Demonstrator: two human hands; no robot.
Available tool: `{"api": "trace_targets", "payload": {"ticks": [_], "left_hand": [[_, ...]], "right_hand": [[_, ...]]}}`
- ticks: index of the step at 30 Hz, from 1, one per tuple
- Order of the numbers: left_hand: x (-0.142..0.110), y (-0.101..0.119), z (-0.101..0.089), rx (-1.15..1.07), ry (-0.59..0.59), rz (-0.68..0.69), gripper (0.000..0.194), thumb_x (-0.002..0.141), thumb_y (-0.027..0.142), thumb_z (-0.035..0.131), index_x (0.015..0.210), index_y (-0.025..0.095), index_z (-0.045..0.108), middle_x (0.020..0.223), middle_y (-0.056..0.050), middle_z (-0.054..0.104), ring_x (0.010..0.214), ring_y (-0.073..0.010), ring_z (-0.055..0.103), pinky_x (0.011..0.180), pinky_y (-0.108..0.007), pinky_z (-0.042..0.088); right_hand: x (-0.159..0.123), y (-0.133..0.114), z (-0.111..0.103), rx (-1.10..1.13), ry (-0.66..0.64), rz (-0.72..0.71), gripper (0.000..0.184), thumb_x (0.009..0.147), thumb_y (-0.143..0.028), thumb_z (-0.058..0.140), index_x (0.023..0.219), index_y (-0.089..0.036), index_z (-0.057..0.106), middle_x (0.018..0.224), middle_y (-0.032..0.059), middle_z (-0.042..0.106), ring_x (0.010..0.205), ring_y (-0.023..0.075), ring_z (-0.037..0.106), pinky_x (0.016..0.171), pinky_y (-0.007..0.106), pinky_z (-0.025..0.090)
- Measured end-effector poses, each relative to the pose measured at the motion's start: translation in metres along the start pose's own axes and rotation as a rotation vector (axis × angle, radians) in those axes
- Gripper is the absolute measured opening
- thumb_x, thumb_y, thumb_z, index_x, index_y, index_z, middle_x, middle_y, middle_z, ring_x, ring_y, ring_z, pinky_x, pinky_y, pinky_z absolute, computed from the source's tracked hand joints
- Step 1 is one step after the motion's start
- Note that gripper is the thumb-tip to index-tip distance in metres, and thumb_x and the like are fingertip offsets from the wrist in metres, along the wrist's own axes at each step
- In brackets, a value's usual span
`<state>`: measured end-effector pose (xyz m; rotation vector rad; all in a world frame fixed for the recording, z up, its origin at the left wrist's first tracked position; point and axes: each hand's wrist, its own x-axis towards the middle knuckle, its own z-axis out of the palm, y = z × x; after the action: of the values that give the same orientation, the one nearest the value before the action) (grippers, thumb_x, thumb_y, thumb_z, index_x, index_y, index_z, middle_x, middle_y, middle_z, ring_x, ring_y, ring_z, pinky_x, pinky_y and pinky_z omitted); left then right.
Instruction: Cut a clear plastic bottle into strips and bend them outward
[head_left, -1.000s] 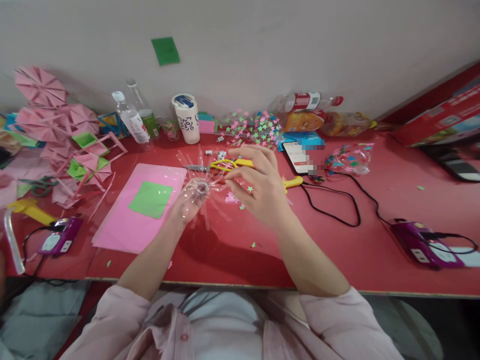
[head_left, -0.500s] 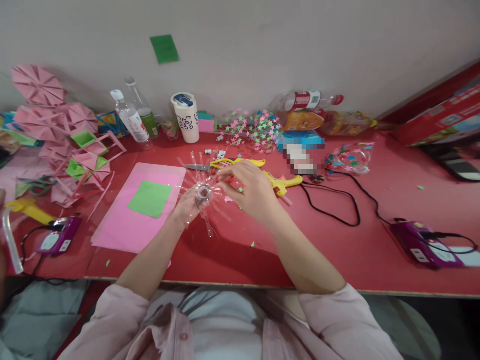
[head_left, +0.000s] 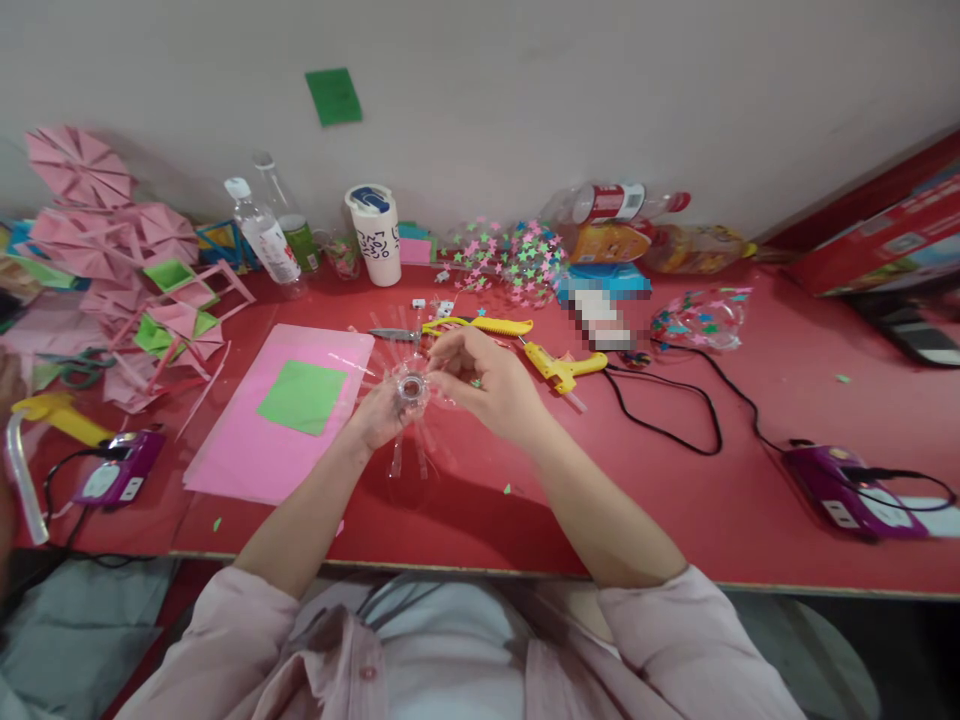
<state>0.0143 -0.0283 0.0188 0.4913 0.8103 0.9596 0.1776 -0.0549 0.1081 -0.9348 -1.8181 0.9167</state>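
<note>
My left hand [head_left: 380, 412] is closed around the neck of a clear plastic bottle top [head_left: 412, 390], whose body is cut into thin strips that splay out like rays. The round mouth faces up toward me. My right hand [head_left: 480, 378] is at its right side, thumb and fingers pinched together by the strips; it seems to hold one, though the clear plastic is hard to make out. Just beyond the hands lie scissors [head_left: 480, 326] with yellow handles, and to the right a yellow glue gun [head_left: 561, 366] rests on the table.
Pink sheets [head_left: 247, 465] with a green square [head_left: 302, 396] lie left. Along the wall stand a white tumbler [head_left: 377, 240], bottles [head_left: 271, 240] and star-covered clear plastic pieces [head_left: 534, 262]. Pink paper models [head_left: 112, 230] fill the far left. A purple power strip [head_left: 855, 490] and black cable [head_left: 716, 430] are right.
The bottle top has turned slightly in my left hand, its strips now pointing differently. My right hand has shifted a little left and down, staying beside the strips.
</note>
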Motion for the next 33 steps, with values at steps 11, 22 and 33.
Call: {"api": "trace_targets", "payload": {"ticks": [11,22,33], "left_hand": [[0.003,-0.004,-0.011,0.03,-0.091,0.021,0.024,0.075,0.022,0.074,0.064,0.016,0.054,0.053,0.003,0.05,0.042,-0.0033,0.041,0.038,-0.013,0.031],[0.0,-0.002,-0.006,0.057,-0.054,-0.008,0.031,0.086,0.028,0.065,0.062,0.014,0.052,0.05,0.004,0.046,0.041,-0.0035,0.037,0.04,-0.013,0.031],[0.0,0.002,-0.006,0.029,-0.069,-0.007,0.033,0.094,0.031,0.053,0.067,0.013,0.055,0.054,0.002,0.048,0.041,-0.0034,0.036,0.039,-0.012,0.029]], "right_hand": [[0.001,0.002,-0.001,0.026,-0.072,-0.055,0.014,0.089,-0.019,0.057,0.103,-0.02,0.057,0.099,0.0039,0.067,0.087,0.0136,0.065,0.082,0.03,0.053],[0.0,0.004,0.006,-0.065,0.036,-0.106,0.007,0.09,-0.016,0.053,0.085,-0.02,0.055,0.08,-0.0009,0.059,0.069,0.0101,0.053,0.065,0.025,0.044],[0.003,0.004,-0.001,0.126,-0.102,0.018,0.018,0.088,-0.012,0.045,0.094,-0.018,0.061,0.088,0.002,0.064,0.072,0.0107,0.062,0.069,0.026,0.052]]}}
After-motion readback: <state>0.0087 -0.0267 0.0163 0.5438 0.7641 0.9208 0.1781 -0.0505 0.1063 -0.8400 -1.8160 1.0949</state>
